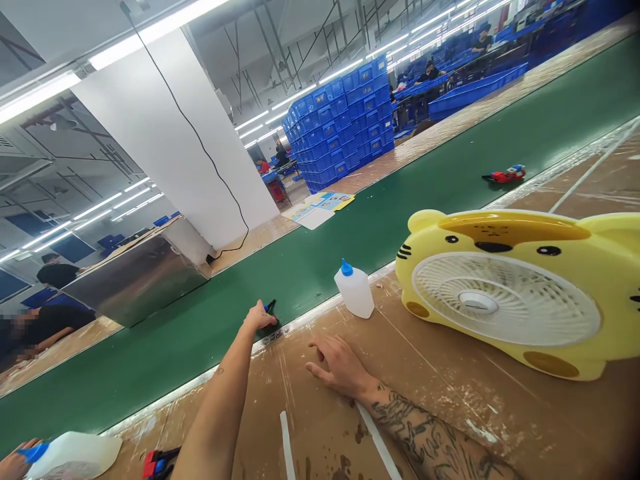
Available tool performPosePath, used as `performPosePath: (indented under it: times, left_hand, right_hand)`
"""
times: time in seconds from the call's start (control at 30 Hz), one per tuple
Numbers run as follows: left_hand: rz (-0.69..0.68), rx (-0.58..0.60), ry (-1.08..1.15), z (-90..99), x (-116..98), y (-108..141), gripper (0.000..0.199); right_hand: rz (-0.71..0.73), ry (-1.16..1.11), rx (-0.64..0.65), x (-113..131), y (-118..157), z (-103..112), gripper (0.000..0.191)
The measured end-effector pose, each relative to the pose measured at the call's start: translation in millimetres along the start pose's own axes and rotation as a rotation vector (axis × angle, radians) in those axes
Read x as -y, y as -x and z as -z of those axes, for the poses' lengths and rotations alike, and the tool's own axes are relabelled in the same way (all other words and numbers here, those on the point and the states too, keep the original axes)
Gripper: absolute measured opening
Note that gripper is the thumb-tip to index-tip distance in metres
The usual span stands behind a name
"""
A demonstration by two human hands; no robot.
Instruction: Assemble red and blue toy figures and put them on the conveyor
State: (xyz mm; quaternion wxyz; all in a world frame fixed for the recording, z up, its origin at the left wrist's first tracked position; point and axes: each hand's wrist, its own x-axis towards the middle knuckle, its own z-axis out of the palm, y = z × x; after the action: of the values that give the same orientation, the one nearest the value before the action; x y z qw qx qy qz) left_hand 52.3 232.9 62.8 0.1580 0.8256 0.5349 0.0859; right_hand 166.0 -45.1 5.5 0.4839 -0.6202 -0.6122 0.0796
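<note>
My left hand (260, 317) reaches out over the near edge of the green conveyor belt (320, 267). Its fingers are closed on a small toy with black and blue parts (271, 307), mostly hidden by the hand. My right hand (340, 363) rests on the brown table (425, 413), fingers apart and holding nothing. Just beyond it, a white plastic bottle with a blue nozzle cap (355, 293) stands at the belt's edge. A red, black and blue toy (159, 463) lies by my left forearm, partly cut off by the frame.
A yellow animal-faced fan (500, 293) stands at right. Farther along the belt lies a red and blue toy (506, 175). Another person's hand (19, 460) touches a capped bottle (75, 455) at lower left. Blue crates (340, 127) and printed cards (320, 208) are across the belt.
</note>
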Motion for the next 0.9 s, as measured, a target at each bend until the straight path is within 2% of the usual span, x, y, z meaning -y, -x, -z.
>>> performPosePath:
  times: [0.13,0.2,0.3,0.37,0.43,0.47,0.53,0.6,0.77,0.9]
  left_hand:
    - [-0.043,-0.082,0.199,-10.7,4.3,18.6,0.093]
    - [-0.09,-0.149,0.331,-15.9,8.1,38.8,0.098]
    - [-0.13,-0.265,0.521,-23.1,15.4,83.5,0.091]
    - [-0.143,-0.347,0.618,-30.4,18.5,121.3,0.078]
    - [-0.159,-0.377,0.72,-41.6,17.0,159.9,0.062]
    - [-0.192,-0.317,0.866,-48.2,13.8,177.0,0.055]
    - [-0.194,-0.117,1.102,-61.3,3.0,202.8,0.032]
    - [-0.179,0.009,1.241,-70.7,-10.5,215.5,0.015]
    - [-0.129,0.071,1.432,-71.6,-30.4,215.7,0.023]
    - [-0.136,0.097,1.335,-70.4,-27.1,226.4,0.024]
  right_hand:
    - [-0.026,-0.03,0.04,-3.6,0.3,-1.1,0.025]
    - [-0.039,-0.029,0.049,-5.4,0.8,-1.9,0.025]
    - [-0.055,-0.009,0.057,-7.4,1.2,-4.1,0.028]
    - [-0.059,0.006,0.074,-7.9,1.3,-5.9,0.03]
    - [-0.059,0.008,0.093,-7.4,1.3,-7.8,0.027]
    - [-0.058,0.006,0.102,-6.7,1.3,-8.7,0.026]
    - [-0.052,0.009,0.119,-4.7,0.7,-9.7,0.029]
    - [-0.045,0.021,0.128,-3.0,-0.8,-9.8,0.033]
    - [-0.082,-0.035,0.128,-8.2,-0.9,-6.8,0.036]
    - [-0.118,-0.023,0.179,-14.7,11.0,-14.2,0.034]
